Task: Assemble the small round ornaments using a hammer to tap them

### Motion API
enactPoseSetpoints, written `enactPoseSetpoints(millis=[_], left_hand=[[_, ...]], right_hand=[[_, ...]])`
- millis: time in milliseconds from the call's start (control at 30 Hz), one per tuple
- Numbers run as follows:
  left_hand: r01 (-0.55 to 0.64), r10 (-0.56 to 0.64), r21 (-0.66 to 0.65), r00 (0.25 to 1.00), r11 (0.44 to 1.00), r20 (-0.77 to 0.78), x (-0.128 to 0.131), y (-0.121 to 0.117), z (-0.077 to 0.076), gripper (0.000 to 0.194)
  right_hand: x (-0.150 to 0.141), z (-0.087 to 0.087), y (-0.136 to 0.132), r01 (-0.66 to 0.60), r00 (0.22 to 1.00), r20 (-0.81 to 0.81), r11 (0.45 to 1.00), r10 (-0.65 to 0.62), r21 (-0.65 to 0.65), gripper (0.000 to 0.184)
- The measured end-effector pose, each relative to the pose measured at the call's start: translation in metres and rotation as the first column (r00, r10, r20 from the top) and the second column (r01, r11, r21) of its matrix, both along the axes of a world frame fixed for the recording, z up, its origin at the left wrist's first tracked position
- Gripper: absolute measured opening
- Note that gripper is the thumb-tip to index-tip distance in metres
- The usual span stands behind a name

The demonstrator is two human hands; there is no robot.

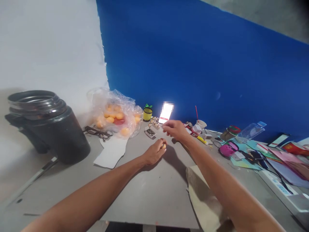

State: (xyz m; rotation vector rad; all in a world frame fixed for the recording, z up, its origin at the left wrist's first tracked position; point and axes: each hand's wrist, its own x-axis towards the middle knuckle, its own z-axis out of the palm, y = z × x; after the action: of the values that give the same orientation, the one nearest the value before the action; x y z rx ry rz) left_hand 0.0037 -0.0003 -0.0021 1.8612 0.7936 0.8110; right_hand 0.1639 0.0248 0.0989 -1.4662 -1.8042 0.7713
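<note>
Bare forearms (222, 180), nearest the cam, are extending from the bottom corners over a grey table (145, 196) in this head-cam view. L hand (154, 152) is resting low at ctr, fingers curling around a shiny gold ball (163, 146), gripping it at the fingertips; the ball is partly hiding behind them. R hand (175, 130) is hovering a bit farther back and to the right, thumb and fingers bending close together; can't tell if they're gripping anything small. Just beyond L hand, a small open box (150, 137) is holding dark bits, too small to ID, w/ more gold balls (154, 121) sitting close behind it. Nr them, a phone (165, 115) is glowing white, its top blurred out. Along the back, a yellow pot (147, 114) w/ green on top is standing by a clear plastic bag (131, 104) of orange fruit (110, 120). Far left, a big dark flask (62, 132) is looming w/ its mouth open; btwn it and the hands, glasses (95, 131) and white paper (111, 154) are lying flat. Right side: a cup (201, 124), a pink item (229, 149), a clear bottle (252, 131) and a power strip (277, 188) are crowding the tabletop, and beige cloth (199, 196) is lying under R forearm.
</note>
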Motion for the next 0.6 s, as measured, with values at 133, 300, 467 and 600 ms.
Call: enactPoseSetpoints(millis=[133, 300, 467, 600], left_hand=[[0.016, -0.016, -0.022, 1.0, 1.0, 0.009, 0.001, 0.003, -0.004, 0.017], [-0.036, 0.039, -0.066, 0.998, 0.997, 0.041, 0.003, 0.008, -0.013, 0.01], [0.003, 0.003, -0.061, 0.995, 0.998, 0.103, 0.003, 0.009, -0.015, 0.008], [0.01, -0.005, -0.048, 0.993, 0.999, 0.121, 0.003, 0.007, -0.011, 0.007]], right_hand=[[-0.05, 0.003, 0.027, -0.155, 0.515, 0.854, 0.988, 0.073, 0.009, 0.023], [-0.082, -0.016, 0.048, -0.178, 0.382, 0.916, 0.982, 0.122, -0.056, 0.032], [-0.084, -0.023, 0.059, -0.163, 0.343, 0.928, 0.982, 0.149, -0.097, 0.032], [-0.082, -0.026, 0.066, -0.173, 0.331, 0.93, 0.979, 0.162, -0.109, 0.03]])
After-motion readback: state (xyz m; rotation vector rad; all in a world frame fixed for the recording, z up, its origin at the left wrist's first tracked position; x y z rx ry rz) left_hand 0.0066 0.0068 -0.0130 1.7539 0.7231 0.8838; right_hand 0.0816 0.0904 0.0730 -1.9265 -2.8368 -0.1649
